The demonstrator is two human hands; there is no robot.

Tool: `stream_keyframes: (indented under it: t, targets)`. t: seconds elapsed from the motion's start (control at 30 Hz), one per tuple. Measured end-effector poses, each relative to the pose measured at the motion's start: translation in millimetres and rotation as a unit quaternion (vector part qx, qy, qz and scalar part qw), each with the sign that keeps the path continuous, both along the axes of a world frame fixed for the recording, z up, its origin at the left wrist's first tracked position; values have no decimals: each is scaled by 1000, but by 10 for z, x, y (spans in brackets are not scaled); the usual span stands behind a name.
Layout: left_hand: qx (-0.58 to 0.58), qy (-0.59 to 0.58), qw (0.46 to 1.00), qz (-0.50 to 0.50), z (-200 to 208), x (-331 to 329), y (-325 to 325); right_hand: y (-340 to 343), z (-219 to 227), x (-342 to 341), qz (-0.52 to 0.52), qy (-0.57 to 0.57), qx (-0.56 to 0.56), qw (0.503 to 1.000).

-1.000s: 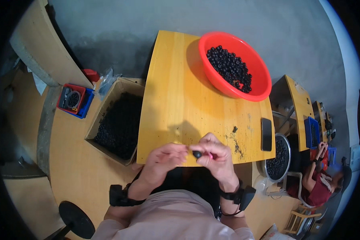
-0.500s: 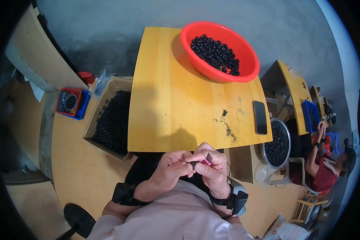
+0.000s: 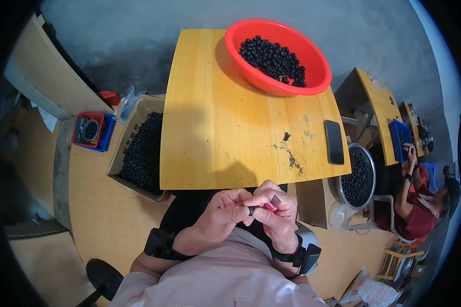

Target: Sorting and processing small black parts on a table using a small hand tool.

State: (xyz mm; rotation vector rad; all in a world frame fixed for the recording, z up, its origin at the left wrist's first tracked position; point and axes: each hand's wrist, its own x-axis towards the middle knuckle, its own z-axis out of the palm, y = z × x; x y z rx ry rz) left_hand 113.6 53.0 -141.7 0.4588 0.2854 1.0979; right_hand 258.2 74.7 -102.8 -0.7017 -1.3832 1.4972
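Observation:
Close to my body, just off the table's near edge, my two hands meet. My left hand (image 3: 220, 217) pinches a small round black part (image 3: 251, 210) between thumb and fingers. My right hand (image 3: 277, 219) is closed around a small pink tool (image 3: 270, 206) with a dark flat end that looks like a blade; its thumb presses against the black part too. Fingers hide most of the tool and where it meets the part. At the table's far side, a red bowl (image 3: 320, 66) contains many similar black parts (image 3: 271, 57).
On the wooden table (image 3: 210, 112) lie a phone (image 3: 334, 142), black crumbs (image 3: 293, 159) and a black scrap (image 3: 287, 136). Left of it stands a cardboard box (image 3: 119, 158) of black parts; at right, a metal basin (image 3: 373, 176) of them. A co-worker (image 3: 407, 212) sits farther right.
My hands keep their pinch on the black part, with only slight shifts of the fingers. The view has tilted a little. The co-worker's hands have moved to the blue tray.

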Motion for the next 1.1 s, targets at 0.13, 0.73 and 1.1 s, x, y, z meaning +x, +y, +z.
stream_keyframes:
  t: [0.13, 0.73, 1.1]
  targets:
    - [-27, -66, 996, -45, 29, 24, -1, 0, 10, 8, 7, 60, -55, 997]
    - [-44, -70, 996, -15, -56, 78, 10, -159, -7, 63, -140, -255, 268, 918]
    - [-33, -54, 998, -8, -77, 51, 4, -157, -11, 19, -144, -265, 262, 917]
